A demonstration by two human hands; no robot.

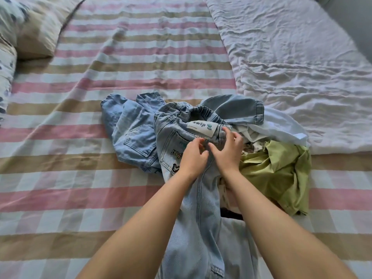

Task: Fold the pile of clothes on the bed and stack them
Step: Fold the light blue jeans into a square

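Note:
A jumbled pile of clothes lies in the middle of the bed. On top are light-blue jeans (201, 228) with a white "swip" label at the waistband, their leg running down toward me. My left hand (192, 158) pinches the denim just below the waistband with curled fingers. Close beside it, my right hand (228, 153) grips the waistband, fingers bent over the edge. A second pair of blue jeans (130, 133) lies crumpled to the left. A green garment (277, 172) and a white garment (281, 125) lie to the right.
The bed carries a pink, tan and white striped sheet (80, 188). A wrinkled white blanket (291, 57) covers the right side. Patterned pillows (34, 27) sit at the far left corner. Another denim piece (233, 107) and a dark item (231, 215) peek out of the pile.

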